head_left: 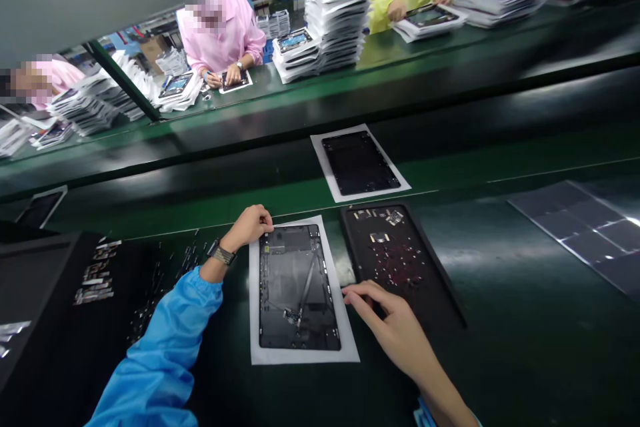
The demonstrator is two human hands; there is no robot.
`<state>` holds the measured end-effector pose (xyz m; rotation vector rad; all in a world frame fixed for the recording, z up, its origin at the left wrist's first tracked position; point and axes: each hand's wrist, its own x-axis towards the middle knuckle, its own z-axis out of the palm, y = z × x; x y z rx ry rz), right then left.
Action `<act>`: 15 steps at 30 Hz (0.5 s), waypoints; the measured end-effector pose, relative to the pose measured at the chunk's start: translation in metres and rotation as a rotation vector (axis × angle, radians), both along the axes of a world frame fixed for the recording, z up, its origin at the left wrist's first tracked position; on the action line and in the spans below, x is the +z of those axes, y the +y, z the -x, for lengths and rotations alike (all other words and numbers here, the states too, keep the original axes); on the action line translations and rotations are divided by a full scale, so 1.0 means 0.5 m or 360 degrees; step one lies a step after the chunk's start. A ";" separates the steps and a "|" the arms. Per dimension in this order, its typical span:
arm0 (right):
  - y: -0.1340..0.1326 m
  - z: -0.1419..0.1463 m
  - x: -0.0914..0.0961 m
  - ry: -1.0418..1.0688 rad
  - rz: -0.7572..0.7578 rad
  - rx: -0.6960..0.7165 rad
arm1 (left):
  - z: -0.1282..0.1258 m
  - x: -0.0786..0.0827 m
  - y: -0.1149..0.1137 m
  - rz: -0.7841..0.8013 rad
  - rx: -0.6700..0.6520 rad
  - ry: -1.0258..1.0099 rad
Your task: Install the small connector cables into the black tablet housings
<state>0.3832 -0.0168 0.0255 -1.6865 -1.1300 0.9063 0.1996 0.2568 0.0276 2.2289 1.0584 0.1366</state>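
Observation:
A black tablet back housing (290, 280) lies on a white sheet (306, 355) in front of me. Inside it a thin flat cable (307, 287) runs down to a small circuit board (291, 315). At the housing's top left corner, the fingers of my left hand (250, 225) are pressed together; whether they pinch a small part is hidden. My right hand (387, 317) is just off the sheet's right edge, thumb and forefinger together, with any held item too small to make out. Beside it stands a black tray (425, 287) of small boards and red-wired parts.
A second tablet housing (363, 160) rests on paper farther back. To the left, a black surface (125, 267) carries flex cables and small parts. A clear divided sheet (585, 227) lies right. Across the bench, co-workers (223, 37) work beside tall stacks (337, 27).

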 end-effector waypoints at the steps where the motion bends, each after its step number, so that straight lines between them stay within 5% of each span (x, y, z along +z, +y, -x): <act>1: 0.000 0.000 0.001 0.0001 -0.0003 -0.0001 | -0.001 0.001 0.000 -0.0006 -0.0024 0.0010; 6: 0.001 -0.002 0.002 0.0004 -0.0032 -0.0002 | -0.009 0.013 0.056 0.0021 -0.0091 0.0098; 12: 0.007 0.006 -0.008 -0.0158 -0.0204 -0.0059 | -0.005 0.095 0.285 -0.0096 0.0136 0.0298; 15: 0.010 0.010 -0.018 -0.0323 -0.0378 -0.0179 | -0.005 0.145 0.361 -0.0189 0.0254 0.0430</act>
